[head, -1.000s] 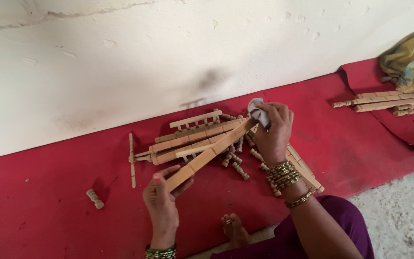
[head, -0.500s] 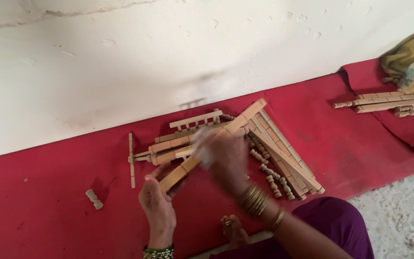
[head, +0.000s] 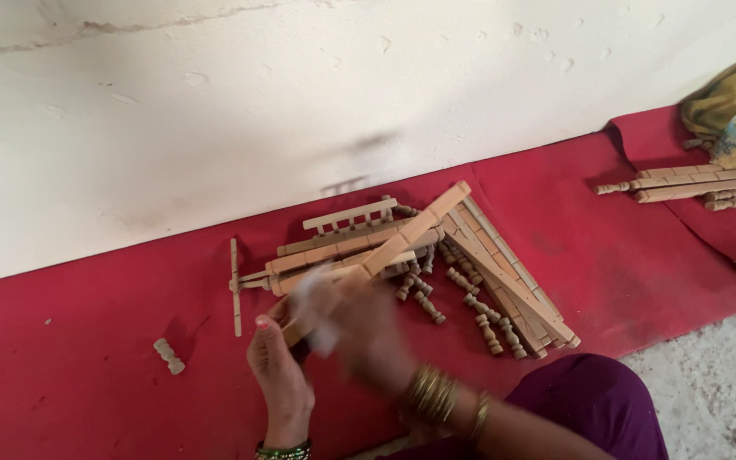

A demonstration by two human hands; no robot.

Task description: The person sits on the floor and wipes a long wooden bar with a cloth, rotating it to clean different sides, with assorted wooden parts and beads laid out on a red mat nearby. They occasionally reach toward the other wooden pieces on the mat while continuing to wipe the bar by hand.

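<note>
Gripping the near end of a long pale notched wooden rail [head: 385, 251], the left hand [head: 278, 375] holds it slanted over the wood pile on the red cloth [head: 87, 341]. The blurred right hand [head: 359, 328] rubs along it with something whitish, its fingers too blurred to tell their grip; the rubbing looks midway, with many turned spindles [head: 470, 311] untouched.

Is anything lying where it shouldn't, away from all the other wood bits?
Yes. One small turned peg lies alone on the red cloth, left of the left hand and apart from the wood pile. A thin stick also stands crosswise at the pile's left edge. Nothing looks broken or spilled.
</note>
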